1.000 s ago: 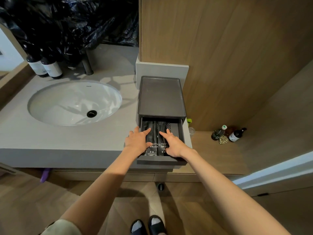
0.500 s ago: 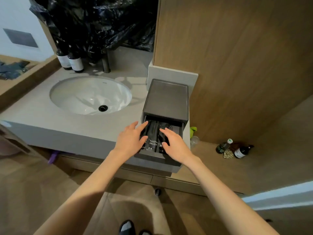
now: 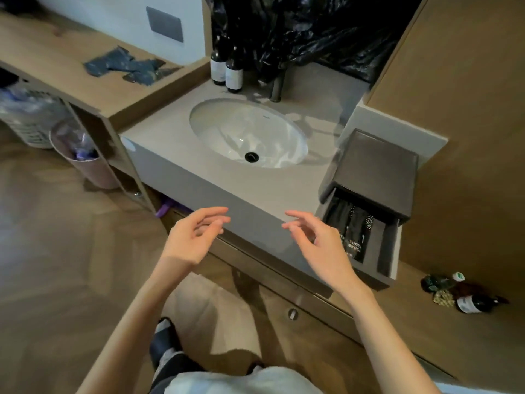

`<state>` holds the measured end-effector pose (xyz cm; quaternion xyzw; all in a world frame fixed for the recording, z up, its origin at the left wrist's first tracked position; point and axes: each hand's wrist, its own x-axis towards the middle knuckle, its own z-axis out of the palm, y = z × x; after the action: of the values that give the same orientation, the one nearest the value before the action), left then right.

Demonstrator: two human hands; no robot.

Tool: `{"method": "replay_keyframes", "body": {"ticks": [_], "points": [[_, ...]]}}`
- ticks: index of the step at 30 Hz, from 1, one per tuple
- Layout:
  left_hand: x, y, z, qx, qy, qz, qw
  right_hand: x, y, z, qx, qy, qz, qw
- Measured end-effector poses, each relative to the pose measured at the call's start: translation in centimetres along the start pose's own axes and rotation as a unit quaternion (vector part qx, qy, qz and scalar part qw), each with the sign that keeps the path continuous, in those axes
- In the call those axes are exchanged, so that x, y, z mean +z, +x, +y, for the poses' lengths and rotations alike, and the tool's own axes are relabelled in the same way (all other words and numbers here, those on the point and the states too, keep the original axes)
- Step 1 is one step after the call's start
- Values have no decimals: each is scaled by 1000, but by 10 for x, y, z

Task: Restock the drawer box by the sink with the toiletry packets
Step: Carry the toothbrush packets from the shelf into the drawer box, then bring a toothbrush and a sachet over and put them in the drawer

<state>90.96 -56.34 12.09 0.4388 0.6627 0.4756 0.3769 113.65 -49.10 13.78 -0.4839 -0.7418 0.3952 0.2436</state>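
Observation:
The dark grey drawer box (image 3: 375, 169) stands on the counter to the right of the sink (image 3: 247, 132), its drawer (image 3: 387, 251) pulled out. Black toothbrush packets (image 3: 353, 237) lie side by side in the drawer's left part; a narrow compartment on the right looks dark. My right hand (image 3: 318, 245) hovers just left of the drawer, fingers apart, holding nothing, and hides the packets' near left corner. My left hand (image 3: 193, 237) floats in front of the counter edge, also empty with loose fingers. More dark grey packets (image 3: 127, 68) lie on the wooden shelf at the far left.
Two brown bottles (image 3: 227, 71) and a dark tap (image 3: 277, 86) stand behind the sink under black plastic sheeting (image 3: 298, 32). Small bottles (image 3: 466, 294) lie on the lower wooden ledge at right. A pink bin (image 3: 85, 160) sits under the left shelf. My slippered feet are on the wood floor.
Both hands have lifted off the packets and drawn back left, away from the drawer. The view has swung left, so the wooden shelf with its packets is in sight.

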Motion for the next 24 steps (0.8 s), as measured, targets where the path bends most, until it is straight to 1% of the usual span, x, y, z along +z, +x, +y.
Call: {"method": "replay_keyframes", "body": {"ticks": [3,5,7,12,17,24], "points": [[-48,11,-24,-1,-13,27,1000,51,30,-16,12,12,-36,999],[-84,23,-36,-22,-12,35,999,87,52,-29,17,12,-49,999],[-124,42,-48,-40,3,32,999,125,77,-47,20,16,-45,999],[-231,97,-64,-32,60,13,998,202,141,-111,32,37,-40,998],[-311,165,-63,6,91,-3,996,251,213,-168,28,52,-20,998],[-383,282,-74,49,102,0,994,305,328,-217,-6,32,-9,999]]}}
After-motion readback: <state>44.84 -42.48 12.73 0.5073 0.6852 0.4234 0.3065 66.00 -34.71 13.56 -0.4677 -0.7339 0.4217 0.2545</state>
